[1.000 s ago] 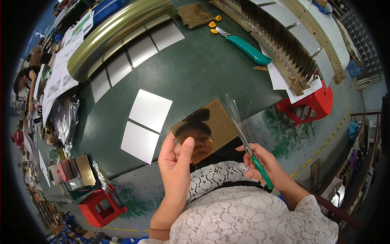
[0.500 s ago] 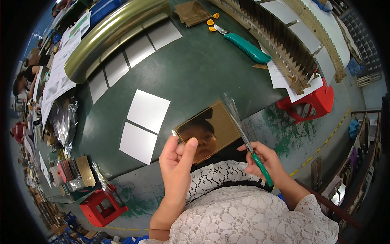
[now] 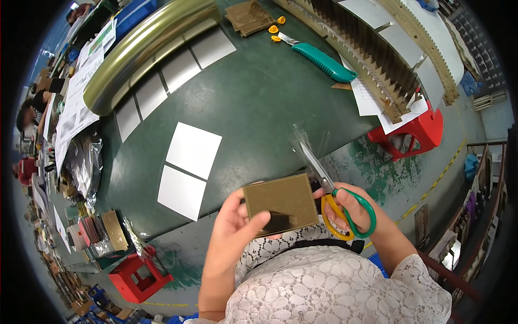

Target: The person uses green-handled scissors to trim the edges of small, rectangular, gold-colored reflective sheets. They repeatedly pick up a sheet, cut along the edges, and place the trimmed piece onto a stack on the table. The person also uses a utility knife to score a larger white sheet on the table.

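My left hand (image 3: 233, 224) grips a brown, mirror-like rectangular plate (image 3: 280, 197) by its left side, thumb on top and fingers beneath. A thin lighter border runs round the plate. My right hand (image 3: 350, 204) holds scissors (image 3: 317, 168) with one green and one yellow handle loop, the metal blades pointing away over the table edge. Past the blades lie thin clear film strips (image 3: 298, 137). Right-hand fingertips come close to the plate's right edge; whether they touch it I cannot tell. Two white rectangular sheets (image 3: 194, 150) lie side by side on the green table (image 3: 253, 102), left of the plate.
A large gold film roll (image 3: 151, 51) rests over more white sheets at the far left. Toward the back lie a green utility knife (image 3: 324, 62), yellow caps (image 3: 275, 29) and brown plates (image 3: 251, 19). Slotted racks (image 3: 372, 59) fill the far right. Red stools (image 3: 141, 281) stand by the table.
The plate has come lower and turned level, nearer my body. My right hand has turned the scissors so both handle loops show, with the blades slightly apart.
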`<state>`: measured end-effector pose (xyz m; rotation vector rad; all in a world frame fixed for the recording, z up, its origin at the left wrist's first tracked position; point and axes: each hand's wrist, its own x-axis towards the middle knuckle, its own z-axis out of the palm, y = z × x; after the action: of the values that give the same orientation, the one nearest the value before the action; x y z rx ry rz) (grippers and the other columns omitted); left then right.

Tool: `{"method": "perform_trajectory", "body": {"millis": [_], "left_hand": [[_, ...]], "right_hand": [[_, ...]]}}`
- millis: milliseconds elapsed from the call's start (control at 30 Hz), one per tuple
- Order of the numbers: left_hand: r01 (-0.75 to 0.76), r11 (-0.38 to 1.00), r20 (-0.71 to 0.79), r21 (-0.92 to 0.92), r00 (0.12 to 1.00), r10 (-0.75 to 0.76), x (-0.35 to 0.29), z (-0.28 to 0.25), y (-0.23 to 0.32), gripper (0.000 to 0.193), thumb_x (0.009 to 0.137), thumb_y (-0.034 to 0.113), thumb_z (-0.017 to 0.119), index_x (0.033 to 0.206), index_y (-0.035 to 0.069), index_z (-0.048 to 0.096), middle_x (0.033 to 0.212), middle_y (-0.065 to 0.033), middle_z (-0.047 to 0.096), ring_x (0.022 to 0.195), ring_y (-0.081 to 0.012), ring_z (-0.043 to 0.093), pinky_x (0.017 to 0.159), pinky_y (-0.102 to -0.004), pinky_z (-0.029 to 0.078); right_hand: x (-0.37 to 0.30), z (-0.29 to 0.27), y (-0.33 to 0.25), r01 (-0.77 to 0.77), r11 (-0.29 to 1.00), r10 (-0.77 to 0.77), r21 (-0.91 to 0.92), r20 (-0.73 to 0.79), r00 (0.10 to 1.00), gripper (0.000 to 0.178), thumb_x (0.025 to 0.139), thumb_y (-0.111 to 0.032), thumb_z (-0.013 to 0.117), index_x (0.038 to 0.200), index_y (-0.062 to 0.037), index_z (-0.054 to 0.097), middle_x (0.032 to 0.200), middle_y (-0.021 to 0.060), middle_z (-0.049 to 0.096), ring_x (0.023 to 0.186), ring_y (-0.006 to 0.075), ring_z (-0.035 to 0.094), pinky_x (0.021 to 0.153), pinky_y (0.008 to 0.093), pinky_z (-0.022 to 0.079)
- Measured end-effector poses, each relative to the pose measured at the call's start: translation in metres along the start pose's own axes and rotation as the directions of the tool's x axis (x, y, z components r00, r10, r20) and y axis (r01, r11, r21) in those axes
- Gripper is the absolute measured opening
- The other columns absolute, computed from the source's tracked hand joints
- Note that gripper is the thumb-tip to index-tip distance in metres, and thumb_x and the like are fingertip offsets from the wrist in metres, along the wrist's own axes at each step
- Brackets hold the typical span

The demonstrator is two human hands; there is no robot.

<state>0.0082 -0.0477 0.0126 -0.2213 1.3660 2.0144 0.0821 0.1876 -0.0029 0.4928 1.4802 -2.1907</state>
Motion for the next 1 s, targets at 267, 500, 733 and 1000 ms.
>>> {"method": "perform_trajectory", "body": {"millis": [267,500,733,1000], "left_hand": [[-0.376,0.867,-0.12,0.327,0.894,0.433,-0.009,-0.018,0.02,0.034,0.079,-0.007,0.065,0.111,-0.004,0.054,0.094,-0.009,0.066,0.087,-0.0128,0.062,0.078,-0.0239,0.047],[-0.147,0.979,-0.237,-0.142,0.965,0.111,0.015,-0.008,0.011,0.03,0.095,0.02,0.053,0.12,0.003,0.055,0.11,-0.0052,0.063,0.094,-0.0115,0.062,0.084,-0.024,0.048],[-0.293,0.951,-0.176,-0.095,0.945,0.274,0.019,-0.003,0.01,0.04,0.09,0.004,0.059,0.128,-0.002,0.045,0.116,-0.0105,0.06,0.105,-0.0146,0.058,0.091,-0.0276,0.046],[-0.377,0.925,-0.198,0.042,0.904,0.378,0.017,0.011,0.005,0.039,0.091,0.002,0.057,0.128,-0.002,0.043,0.117,-0.0097,0.059,0.103,-0.0112,0.057,0.089,-0.0251,0.046]], "right_hand": [[-0.012,0.001,0.009,0.197,0.979,-0.198,-0.048,-0.004,0.98,0.052,0.093,-0.038,0.054,0.124,0.0029,0.048,0.078,0.0028,0.052,0.058,0.0058,0.046,0.051,0.02,0.038],[-0.02,0.012,0.009,0.153,0.974,-0.149,-0.166,0.041,0.988,0.086,0.076,-0.058,0.069,0.131,0.0017,0.042,0.095,0.0051,0.055,0.078,0.0082,0.052,0.071,0.0199,0.041],[-0.016,0.006,0.028,0.175,0.957,-0.152,-0.23,0.115,0.982,0.074,0.076,-0.033,0.078,0.133,-0.0031,0.043,0.098,0.0043,0.054,0.085,0.0104,0.05,0.08,0.0242,0.041],[-0.015,0.013,0.017,0.171,0.924,-0.134,-0.343,0.129,0.982,0.082,0.072,-0.045,0.079,0.133,-0.003,0.043,0.101,0.0055,0.056,0.088,0.0113,0.051,0.08,0.0246,0.039]]}}
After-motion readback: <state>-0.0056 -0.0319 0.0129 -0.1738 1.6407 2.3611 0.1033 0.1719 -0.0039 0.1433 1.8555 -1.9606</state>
